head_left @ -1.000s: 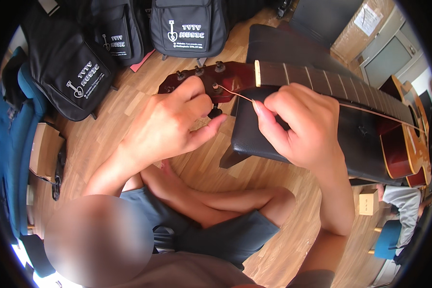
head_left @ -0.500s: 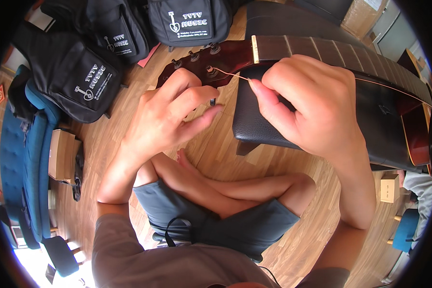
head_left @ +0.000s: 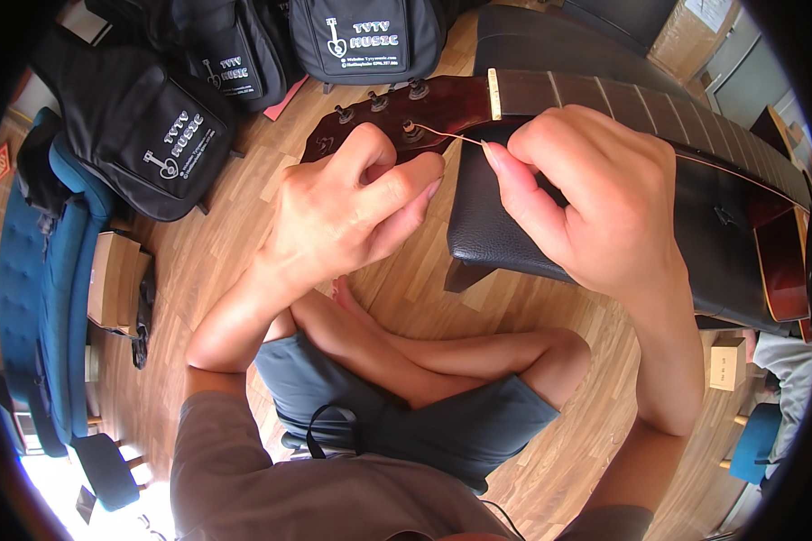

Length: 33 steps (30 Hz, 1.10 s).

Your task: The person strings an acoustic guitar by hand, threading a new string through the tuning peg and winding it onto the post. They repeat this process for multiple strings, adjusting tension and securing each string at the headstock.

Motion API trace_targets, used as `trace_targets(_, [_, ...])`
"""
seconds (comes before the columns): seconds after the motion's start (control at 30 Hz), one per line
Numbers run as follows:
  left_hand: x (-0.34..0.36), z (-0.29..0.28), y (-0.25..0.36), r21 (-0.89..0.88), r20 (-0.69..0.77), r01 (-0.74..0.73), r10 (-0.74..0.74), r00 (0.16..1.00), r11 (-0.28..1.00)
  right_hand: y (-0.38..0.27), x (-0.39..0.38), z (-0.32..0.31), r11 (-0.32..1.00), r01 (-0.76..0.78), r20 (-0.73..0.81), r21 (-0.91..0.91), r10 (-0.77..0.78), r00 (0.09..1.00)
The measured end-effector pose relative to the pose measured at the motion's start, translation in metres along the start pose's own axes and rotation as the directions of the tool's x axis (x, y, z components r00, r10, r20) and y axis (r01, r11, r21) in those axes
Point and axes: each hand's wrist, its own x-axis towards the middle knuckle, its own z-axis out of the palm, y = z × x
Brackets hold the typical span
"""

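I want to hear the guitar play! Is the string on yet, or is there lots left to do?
Partly done. One thin wire string already reaches a metal tuning post on the reddish-brown wooden guitar headstock. In hand: the right hand pinches that string, while the left hand grips the headstock's near edge. Left: the other posts look bare, so more strings seem needed.

We see a glossy reddish wooden headstock point(head_left: 442, 108), metal tuning posts point(head_left: 411, 131), a thin wire string point(head_left: 447, 136), matt black leather seat point(head_left: 496, 225).
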Motion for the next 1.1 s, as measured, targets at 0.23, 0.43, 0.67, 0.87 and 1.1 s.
trace_targets(0.23, [-0.002,-0.002,0.0,0.017,0.045,0.009,-0.01,0.999,1.0,-0.001,0.0,0.0,1.0,-0.02,0.016,0.001,0.02,1.0])
trace_targets(0.43, [-0.001,-0.009,-0.013,-0.147,0.046,-0.031,0.038,0.998,0.989,0.0,0.002,-0.002,1.0,-0.012,0.041,-0.016,0.013,0.999])
trace_targets(0.67, [-0.001,0.001,-0.007,-0.076,-0.077,0.001,-0.007,0.997,0.997,-0.005,0.003,-0.001,0.995,-0.089,0.054,0.044,0.087,0.995])
trace_targets(0.87, [-0.001,0.01,-0.001,-0.034,-0.125,0.035,-0.039,0.991,0.999,-0.004,0.002,0.0,0.99,-0.123,0.062,0.067,0.119,0.991])
trace_targets(1.1, [0.0,-0.004,-0.009,-0.1,-0.033,-0.036,0.032,0.999,0.994,-0.005,0.002,0.0,0.992,-0.116,0.062,0.051,0.112,0.992])
